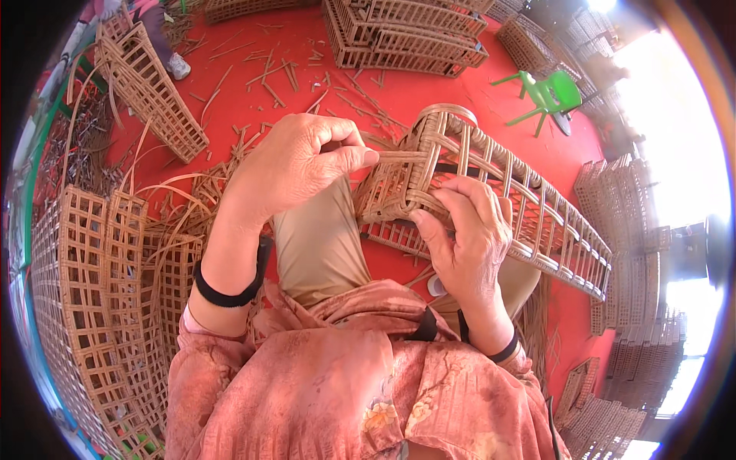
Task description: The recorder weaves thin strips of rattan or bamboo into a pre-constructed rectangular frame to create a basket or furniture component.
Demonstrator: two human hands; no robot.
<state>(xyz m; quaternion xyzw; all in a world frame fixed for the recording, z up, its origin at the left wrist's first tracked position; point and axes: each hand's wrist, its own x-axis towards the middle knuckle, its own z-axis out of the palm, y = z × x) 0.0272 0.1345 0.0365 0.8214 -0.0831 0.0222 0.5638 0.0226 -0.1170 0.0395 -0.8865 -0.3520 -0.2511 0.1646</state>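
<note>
An openwork wicker basket (420, 175), long and narrow, lies tilted over the seated person's lap, its tightly woven end panel toward the left and its barred side stretching away to the right. From the corner of that panel a flat cane strand (402, 156) runs left to the left hand (299, 165), which pinches it between thumb and bent forefinger. The right hand (475, 238) grips the basket's near corner, thumb in front and fingers hooked over the bars (their tips are partly hidden).

Beneath are tan trousers (318, 238) and, nearer, a pink patterned shirt (307, 383); a black band (230, 299) circles the left forearm. On the left stand tall lattice baskets (92, 253), with another wicker basket (146, 84) farther off, beside a person in purple trousers (153, 34). Cane offcuts (284, 73) litter the red floor (245, 38). On the far side sit stacked baskets (406, 46); to their right, a green plastic chair (556, 92). More basket stacks (625, 215) line the right edge.
</note>
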